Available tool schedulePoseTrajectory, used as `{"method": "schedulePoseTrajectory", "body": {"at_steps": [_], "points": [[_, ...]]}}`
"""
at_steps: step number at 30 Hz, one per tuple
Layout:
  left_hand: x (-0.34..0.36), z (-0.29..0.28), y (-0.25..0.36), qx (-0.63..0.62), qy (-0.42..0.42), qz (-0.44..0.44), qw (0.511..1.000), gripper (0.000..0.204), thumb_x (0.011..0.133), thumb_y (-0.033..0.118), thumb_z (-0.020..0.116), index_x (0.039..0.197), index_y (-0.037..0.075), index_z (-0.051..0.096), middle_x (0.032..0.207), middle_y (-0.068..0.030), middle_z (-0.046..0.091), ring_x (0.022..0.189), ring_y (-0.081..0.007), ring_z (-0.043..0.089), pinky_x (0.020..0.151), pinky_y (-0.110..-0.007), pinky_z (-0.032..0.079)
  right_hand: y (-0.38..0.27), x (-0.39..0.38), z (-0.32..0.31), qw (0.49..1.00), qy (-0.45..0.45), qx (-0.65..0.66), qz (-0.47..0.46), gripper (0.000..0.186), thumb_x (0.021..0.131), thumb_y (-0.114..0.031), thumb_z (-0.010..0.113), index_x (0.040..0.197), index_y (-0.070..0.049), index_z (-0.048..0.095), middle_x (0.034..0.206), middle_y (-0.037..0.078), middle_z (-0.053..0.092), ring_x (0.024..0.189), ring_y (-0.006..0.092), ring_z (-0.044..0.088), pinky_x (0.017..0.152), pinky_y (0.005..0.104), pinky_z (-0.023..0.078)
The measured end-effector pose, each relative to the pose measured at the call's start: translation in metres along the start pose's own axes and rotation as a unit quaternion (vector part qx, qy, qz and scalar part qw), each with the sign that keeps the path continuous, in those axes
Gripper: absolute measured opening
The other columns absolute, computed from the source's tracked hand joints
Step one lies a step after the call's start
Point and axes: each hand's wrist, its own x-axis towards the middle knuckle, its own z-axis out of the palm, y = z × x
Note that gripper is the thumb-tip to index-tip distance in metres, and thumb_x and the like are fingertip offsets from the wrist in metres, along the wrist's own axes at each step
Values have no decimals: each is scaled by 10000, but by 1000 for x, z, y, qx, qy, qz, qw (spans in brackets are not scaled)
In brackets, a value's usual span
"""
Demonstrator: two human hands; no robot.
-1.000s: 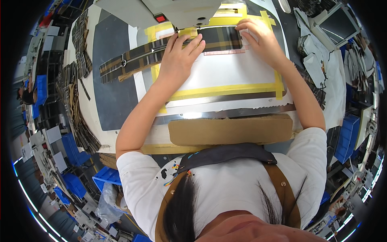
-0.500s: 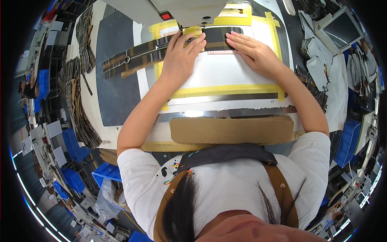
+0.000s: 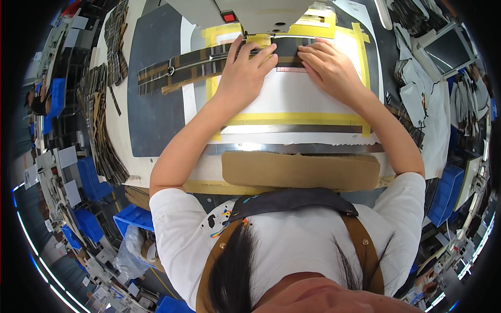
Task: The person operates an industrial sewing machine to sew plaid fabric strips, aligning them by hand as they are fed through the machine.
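A long plaid fabric strip with a zipper (image 3: 186, 68) lies across the white, yellow-taped sheet (image 3: 297, 96) beneath the sewing machine's head (image 3: 263, 15). My left hand (image 3: 242, 75) rests on the strip just beside the needle area, fingers apart and slightly bent, hiding part of it. My right hand (image 3: 331, 73) rests on the strip's right part, fingers bent and a little apart, fingertips touching the fabric.
Plaid pieces lie at the left (image 3: 102, 122). A tan padded board (image 3: 300, 169) edges the table's front. A monitor (image 3: 443, 49) and white sheets (image 3: 412, 101) are at the right, a blue bin (image 3: 443, 195) below them. A co-worker (image 3: 39, 101) is at far left.
My right hand moved left from the strip's far end onto the fabric, lay flatter, then bent its fingers again. My left hand stays by the needle area; the view has shifted slightly.
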Motion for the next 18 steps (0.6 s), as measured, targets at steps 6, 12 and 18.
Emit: {"method": "schedulePoseTrajectory", "body": {"at_steps": [6, 12, 18], "points": [[-1, 6, 1, -11, 16, -13, 1000, 357, 863, 17, 652, 1204, 118, 688, 1408, 14, 619, 1280, -283, 535, 1252, -567, 317, -20, 26, 27, 990, 62, 127, 0, 354, 913, -42, 715, 1245, 67, 661, 1320, 168, 689, 1213, 340, 632, 1032, 416, 544], [-3, 7, 0, -30, 52, -12, 998, 296, 833, 28, 697, 1116, 114, 677, 1357, -24, 635, 1291, -319, 541, 1246, -571, 337, -18, 26, 31, 994, 32, 106, 23, 417, 912, -29, 710, 1310, 63, 625, 1387, 169, 654, 1218, 345, 625, 1032, 422, 542], [-5, 9, -1, -46, 41, -25, 998, 354, 851, 3, 661, 1187, 114, 683, 1399, -19, 606, 1332, -294, 519, 1243, -561, 334, -13, 24, 31, 990, 28, 134, 18, 438, 915, -6, 685, 1345, 27, 607, 1376, 136, 663, 1207, 337, 624, 1018, 427, 544]]}}
